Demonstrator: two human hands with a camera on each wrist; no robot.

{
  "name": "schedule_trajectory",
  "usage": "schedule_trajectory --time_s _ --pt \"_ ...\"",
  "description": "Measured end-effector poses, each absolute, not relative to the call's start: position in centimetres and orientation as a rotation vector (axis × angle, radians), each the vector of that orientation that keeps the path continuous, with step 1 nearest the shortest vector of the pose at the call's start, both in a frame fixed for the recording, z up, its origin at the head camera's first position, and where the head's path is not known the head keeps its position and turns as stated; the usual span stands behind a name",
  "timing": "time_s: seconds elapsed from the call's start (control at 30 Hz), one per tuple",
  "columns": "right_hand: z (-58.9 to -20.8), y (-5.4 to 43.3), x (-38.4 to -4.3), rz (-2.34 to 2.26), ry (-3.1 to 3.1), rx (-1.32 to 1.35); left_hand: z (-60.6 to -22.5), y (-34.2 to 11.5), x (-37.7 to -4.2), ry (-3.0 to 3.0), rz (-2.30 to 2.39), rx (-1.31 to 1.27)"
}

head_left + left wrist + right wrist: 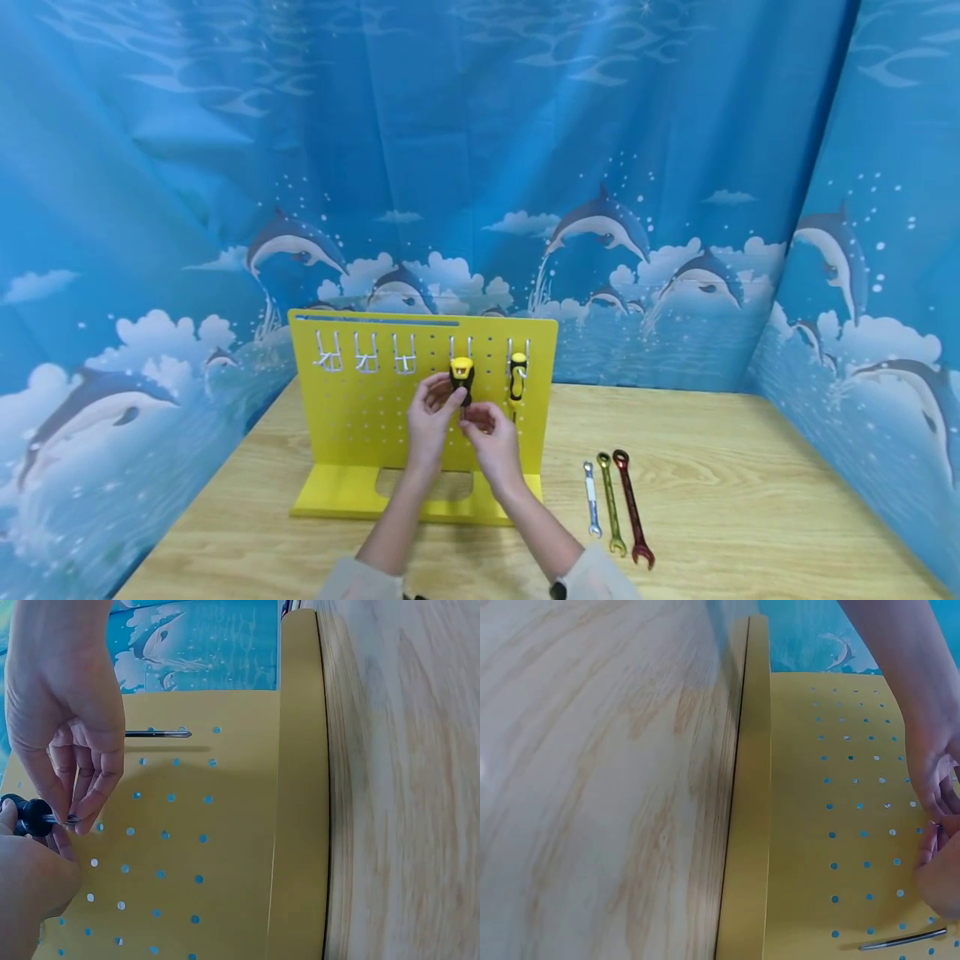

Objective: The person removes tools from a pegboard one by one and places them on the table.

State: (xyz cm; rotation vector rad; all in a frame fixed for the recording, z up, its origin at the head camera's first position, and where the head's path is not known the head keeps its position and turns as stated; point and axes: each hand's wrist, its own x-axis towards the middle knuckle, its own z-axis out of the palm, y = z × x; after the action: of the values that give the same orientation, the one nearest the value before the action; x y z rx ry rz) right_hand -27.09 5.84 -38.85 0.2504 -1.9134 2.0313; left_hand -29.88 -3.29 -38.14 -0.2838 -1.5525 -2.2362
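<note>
In the head view, a short-handled black-and-yellow screwdriver (pixel 462 368) stands upright in front of the yellow pegboard (pixel 360 417), handle up, close by a pair of hook prongs. My left hand (pixel 429 421) grips its handle between thumb and fingers. Just below, my right hand (pixel 495 446) pinches the metal shaft, its fingertips covering the lower end. The left wrist view shows the dark handle (pixel 30 817) with the shaft running into the right hand's fingertips. To the right, a second yellow-and-black screwdriver (pixel 517 379) hangs from a hook, shaft down.
Three wire hooks (pixel 366 354) jut from the board's upper left. Right of the board, a silver wrench (pixel 592 500), a green wrench (pixel 611 504) and a red wrench (pixel 633 508) lie side by side on the wooden table (pixel 735 492). A blue dolphin-print curtain (pixel 480 167) surrounds the table.
</note>
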Motion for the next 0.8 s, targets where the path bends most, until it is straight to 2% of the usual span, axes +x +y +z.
schedule_trajectory --time_s 0.8 --pt "-37.4 6.9 -24.4 2.040 -2.004 0.343 -36.6 -3.6 -27.1 -1.531 -2.375 -0.277"
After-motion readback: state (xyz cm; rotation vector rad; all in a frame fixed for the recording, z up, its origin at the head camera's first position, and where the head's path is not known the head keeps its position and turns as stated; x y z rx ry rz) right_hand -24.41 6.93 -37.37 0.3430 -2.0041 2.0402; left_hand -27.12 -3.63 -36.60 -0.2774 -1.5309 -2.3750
